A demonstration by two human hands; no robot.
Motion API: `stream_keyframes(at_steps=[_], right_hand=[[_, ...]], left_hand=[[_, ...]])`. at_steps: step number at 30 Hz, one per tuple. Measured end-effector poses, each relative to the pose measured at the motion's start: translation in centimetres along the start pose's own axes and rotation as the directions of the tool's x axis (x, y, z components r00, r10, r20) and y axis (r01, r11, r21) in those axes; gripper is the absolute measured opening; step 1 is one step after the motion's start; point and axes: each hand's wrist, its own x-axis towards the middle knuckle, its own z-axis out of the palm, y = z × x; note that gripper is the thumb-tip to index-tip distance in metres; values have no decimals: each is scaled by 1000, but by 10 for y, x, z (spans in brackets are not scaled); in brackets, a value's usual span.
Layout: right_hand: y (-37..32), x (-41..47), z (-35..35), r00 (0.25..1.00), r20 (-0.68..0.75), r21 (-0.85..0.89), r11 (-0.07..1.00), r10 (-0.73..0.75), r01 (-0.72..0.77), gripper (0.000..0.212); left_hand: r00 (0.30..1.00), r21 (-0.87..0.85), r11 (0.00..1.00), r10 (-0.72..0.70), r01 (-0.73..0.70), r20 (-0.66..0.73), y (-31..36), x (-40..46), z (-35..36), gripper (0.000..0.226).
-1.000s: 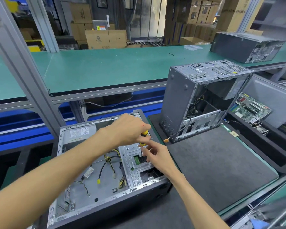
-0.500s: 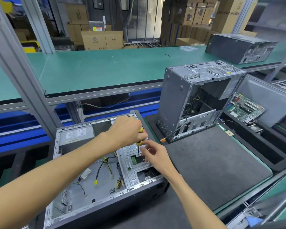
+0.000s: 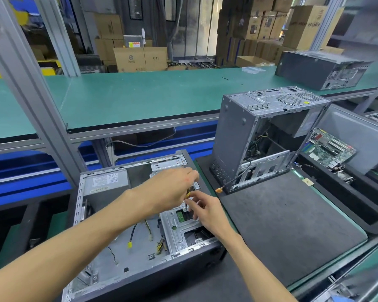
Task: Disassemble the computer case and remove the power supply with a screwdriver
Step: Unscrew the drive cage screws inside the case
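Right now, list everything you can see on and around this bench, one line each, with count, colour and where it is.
open computer case: one, grey, lying flat in front of the person
power supply: one, grey with a white label, back left corner of that case
drive cage: one, silver, right end of that case
screwdriver: one, yellow and black, tip down over the cage
upright case: one, grey, on the black mat
motherboard: one, green, in the tray at right
closed case: one, dark grey, on the far green bench
cardboard boxes: many, brown, behind
left hand: grips the screwdriver
right hand: fingers at its shaft
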Motion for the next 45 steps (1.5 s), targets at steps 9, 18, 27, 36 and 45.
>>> stream_keyframes(at_steps=[9, 18, 27, 36, 45], right_hand=[[3, 2, 2, 1000, 9, -58, 998, 7, -6, 11], [-1, 1, 0, 999, 10, 19, 999, 42, -42, 17], [-2, 0, 1, 999, 13, -56, 997, 52, -51, 18], [-8, -1, -4, 997, 28, -33, 997, 75, -74, 18], [-16, -3, -2, 995, 30, -82, 992, 94, -92, 13]], left_hand=[[996, 246, 966, -88, 77, 32, -6, 18, -10, 39], [999, 49, 998, 26, -29, 42, -7, 12, -17, 23], [997, 346, 936, -58, 69, -43, -8, 26, -18, 52], [999, -167, 985, 41, -39, 7, -18, 12, -20, 28], [992, 125, 987, -94, 105, -87, -12, 7, -19, 41]])
